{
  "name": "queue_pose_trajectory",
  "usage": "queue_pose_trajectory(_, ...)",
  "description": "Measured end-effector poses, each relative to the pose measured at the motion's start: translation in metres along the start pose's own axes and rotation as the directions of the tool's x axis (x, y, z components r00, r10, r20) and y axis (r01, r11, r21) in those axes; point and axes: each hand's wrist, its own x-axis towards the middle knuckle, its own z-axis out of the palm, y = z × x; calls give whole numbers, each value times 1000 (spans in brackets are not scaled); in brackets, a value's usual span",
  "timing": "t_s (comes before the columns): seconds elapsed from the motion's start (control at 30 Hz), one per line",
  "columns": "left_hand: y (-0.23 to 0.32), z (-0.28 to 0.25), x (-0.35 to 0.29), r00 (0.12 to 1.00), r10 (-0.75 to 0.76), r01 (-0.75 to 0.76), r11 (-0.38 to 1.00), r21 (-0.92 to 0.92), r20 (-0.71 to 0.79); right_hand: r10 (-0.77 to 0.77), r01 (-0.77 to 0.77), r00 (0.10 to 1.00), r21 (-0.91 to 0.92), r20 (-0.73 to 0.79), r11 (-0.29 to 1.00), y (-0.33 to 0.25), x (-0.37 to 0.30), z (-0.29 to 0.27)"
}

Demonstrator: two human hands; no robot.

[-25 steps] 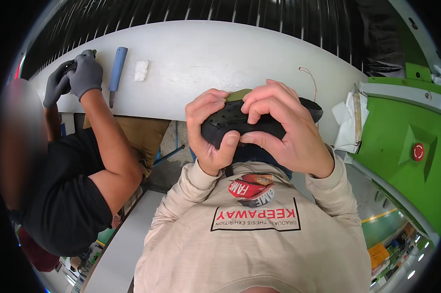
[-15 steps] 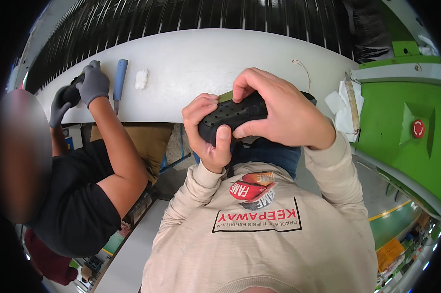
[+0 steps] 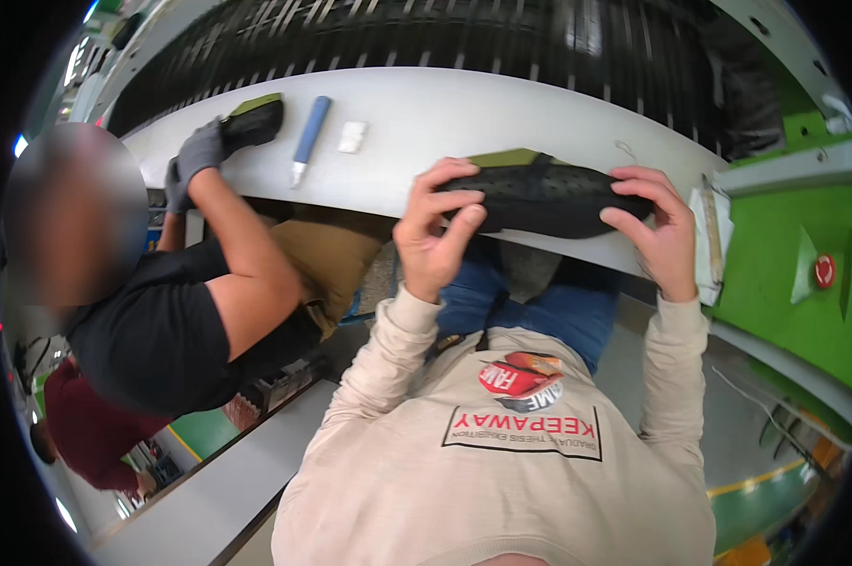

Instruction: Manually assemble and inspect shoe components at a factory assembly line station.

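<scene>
by the white worktable (image 3: 407,118), left hand (image 3: 434,238) and right hand (image 3: 668,231), apart, clasp 2 ends of a perforated black shoe (image 3: 558,196) over the near edge (green showing behind); it looks formed, remaining work unclear.

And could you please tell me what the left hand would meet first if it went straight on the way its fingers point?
The left hand would first meet the black shoe it holds; beyond that, probably the right hand, though depth is hard to judge.
</scene>
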Motion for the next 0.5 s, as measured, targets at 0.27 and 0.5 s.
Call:
queue_pose_trajectory(0.27, -1, -13, 9, 998, -48, 49, 999, -11, 33, 153, -153, 988, 355, 28, 922, 21, -3, -1)
queue_pose_trajectory(0.5, 2, -15, 12, 988, -143, 145, 989, -28, 52, 312, -375, 925, 392, 217, 840, 18, 9, -16)
